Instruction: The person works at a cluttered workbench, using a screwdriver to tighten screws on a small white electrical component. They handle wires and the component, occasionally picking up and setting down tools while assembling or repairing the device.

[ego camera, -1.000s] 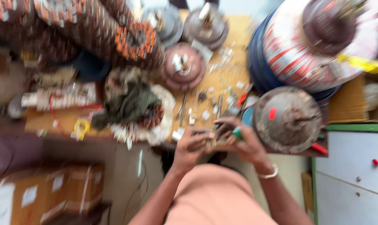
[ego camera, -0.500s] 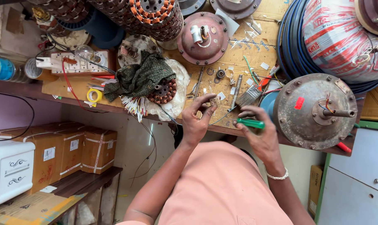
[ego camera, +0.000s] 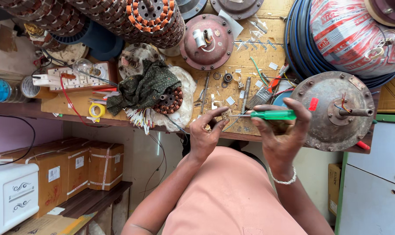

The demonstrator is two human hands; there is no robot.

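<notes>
My right hand (ego camera: 281,138) grips a green-handled screwdriver (ego camera: 271,115), its shaft pointing left. The tip meets a small pale part (ego camera: 226,114) pinched between the thumb and fingers of my left hand (ego camera: 207,134). Both hands hover just above the front edge of a wooden workbench (ego camera: 258,52). A rusty round fan motor cover (ego camera: 334,111) with a shaft and short wires sits right beside my right hand. A wound stator (ego camera: 167,101) under a dark green cloth (ego camera: 141,89) lies left of my left hand.
Another motor housing (ego camera: 207,41), a brush (ego camera: 259,96), washers and paper scraps litter the bench. Stacked stators (ego camera: 149,19) stand at the back, wire coils (ego camera: 350,35) at right. A switchboard with bulb (ego camera: 77,76), yellow tape roll (ego camera: 96,109), cardboard boxes (ego camera: 75,167) and a white cabinet (ego camera: 371,182) surround.
The view has steadied and shifted down. My right hand has raised the green screwdriver and brought its tip to the small part that my left hand holds.
</notes>
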